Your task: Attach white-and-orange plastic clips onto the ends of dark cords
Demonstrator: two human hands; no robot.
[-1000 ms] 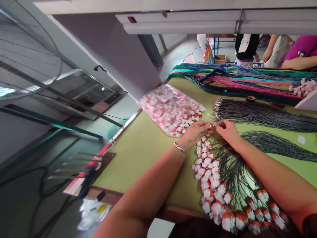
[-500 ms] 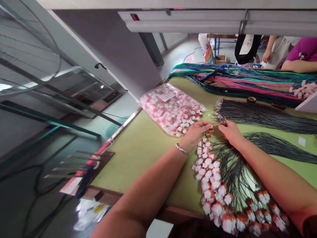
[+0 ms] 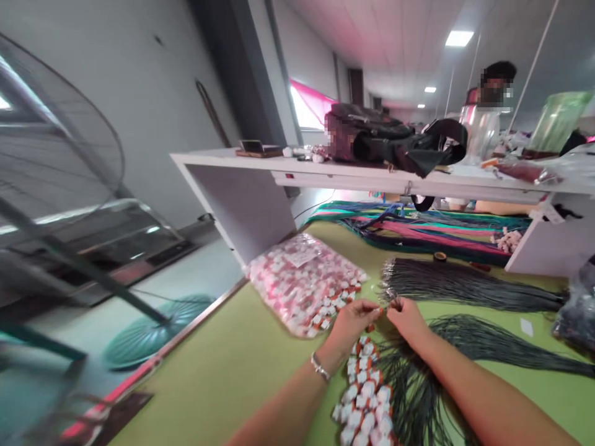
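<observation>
My left hand (image 3: 354, 321) pinches a small orange-and-white connector (image 3: 379, 311) at its fingertips. Close to its right, my right hand (image 3: 405, 314) is closed round the ends of thin dark wires. Below both hands, a long pile of white-and-orange connectors (image 3: 367, 396) on dark wires (image 3: 418, 390) runs toward the lower edge of the view. Left of my left hand lies a clear bag of pink and white connectors (image 3: 288, 279), with several loose ones at its mouth. A bundle of black wires (image 3: 465, 285) with bare metal tips lies beyond my right hand.
Coloured wires (image 3: 409, 229) lie at the back of the green table (image 3: 199, 384). Above stands a white shelf (image 3: 344, 175) holding a black bag (image 3: 385, 133). Another black wire bundle (image 3: 506, 341) is at the right. A person (image 3: 495, 87) is far behind.
The view has tilted up, bringing the shelf top and ceiling into sight and lowering the table. Both hands keep nearly the same place over the table, still close together.
</observation>
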